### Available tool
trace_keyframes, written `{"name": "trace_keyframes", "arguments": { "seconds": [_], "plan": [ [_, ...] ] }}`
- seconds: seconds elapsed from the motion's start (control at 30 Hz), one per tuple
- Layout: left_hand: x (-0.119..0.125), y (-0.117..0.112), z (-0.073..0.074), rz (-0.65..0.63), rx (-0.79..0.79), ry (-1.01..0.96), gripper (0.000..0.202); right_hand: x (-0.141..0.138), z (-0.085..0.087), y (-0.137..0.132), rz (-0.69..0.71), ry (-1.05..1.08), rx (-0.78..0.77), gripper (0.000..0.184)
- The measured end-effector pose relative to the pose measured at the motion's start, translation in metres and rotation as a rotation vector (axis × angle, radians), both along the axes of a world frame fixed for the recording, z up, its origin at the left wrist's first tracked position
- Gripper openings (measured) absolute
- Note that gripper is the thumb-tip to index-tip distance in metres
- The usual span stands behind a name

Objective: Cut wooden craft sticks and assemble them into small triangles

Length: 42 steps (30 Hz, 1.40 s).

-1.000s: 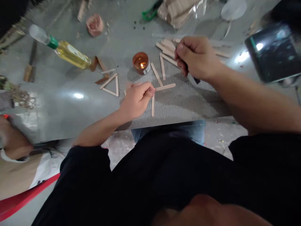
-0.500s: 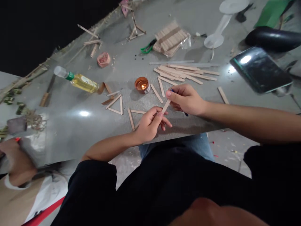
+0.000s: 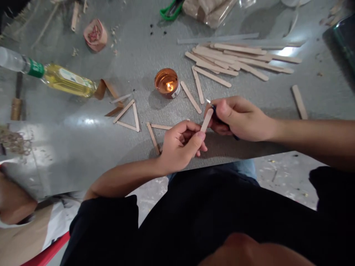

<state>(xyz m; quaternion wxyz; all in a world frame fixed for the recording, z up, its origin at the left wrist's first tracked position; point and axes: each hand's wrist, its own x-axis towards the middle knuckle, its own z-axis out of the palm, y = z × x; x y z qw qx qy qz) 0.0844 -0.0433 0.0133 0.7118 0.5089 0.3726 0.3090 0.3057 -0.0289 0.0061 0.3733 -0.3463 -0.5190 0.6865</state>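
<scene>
Between thumb and fingers, my left hand [image 3: 184, 142] pinches a flat wooden craft stick [image 3: 206, 121], which slants up to the right. My right hand [image 3: 240, 116] is closed around a slim dark blue tool [image 3: 215, 110] with a pale pointed tip, like a craft knife; most of its handle is hidden. The tool is close to the stick's upper end; I cannot tell whether they touch. A stick triangle [image 3: 135, 116] lies to the left, and a second stick frame [image 3: 153, 137] is partly under my left hand. Beyond my hands burns a candle in an amber glass [image 3: 166, 83].
Loose craft sticks [image 3: 230, 57] are piled behind my right hand, and a single stick [image 3: 299, 101] lies right. A bottle of yellow liquid [image 3: 69, 79] lies at left near a pink cup-like piece [image 3: 95, 35]. Green-handled cutters [image 3: 170, 13] are at the back. Another person's arm [image 3: 13, 197] shows lower left.
The view has moved closer to the table. My right hand has drawn back slightly from the stick, and the tool's pointed tip now shows. My left hand still pinches the stick.
</scene>
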Motion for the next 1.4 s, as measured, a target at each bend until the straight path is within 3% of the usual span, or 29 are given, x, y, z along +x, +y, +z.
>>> {"name": "trace_keyframes", "arguments": {
  "seconds": [0.07,0.13,0.3,0.37,0.7,0.97,1.27,1.4],
  "plan": [
    [0.000,-0.003,0.000,0.044,0.003,0.004,0.031,0.001,0.002,-0.003,-0.041,-0.003,-0.012,0.058],
    [0.000,-0.007,-0.002,0.075,-0.013,-0.006,0.031,0.002,0.005,-0.007,-0.082,-0.068,0.086,0.048],
    [-0.002,-0.016,-0.011,0.106,0.020,-0.107,0.025,0.005,0.004,-0.019,-0.067,-0.456,0.732,0.022],
    [-0.003,-0.019,-0.013,0.103,0.094,-0.139,0.024,0.004,0.001,-0.022,-0.011,-0.556,0.874,0.020],
    [-0.012,-0.027,-0.021,0.007,0.229,0.023,0.020,-0.006,0.000,-0.026,0.133,-0.468,0.592,0.031],
    [-0.013,-0.028,-0.016,-0.006,0.346,0.041,0.014,-0.005,-0.002,-0.029,0.172,-0.506,0.670,0.029],
    [-0.012,-0.027,-0.018,-0.013,0.417,0.041,0.010,-0.004,-0.003,-0.028,0.220,-0.452,0.639,0.022],
    [-0.009,-0.025,-0.023,0.024,0.499,-0.044,0.008,-0.003,-0.001,-0.030,0.229,-0.488,0.611,0.030]
  ]
}}
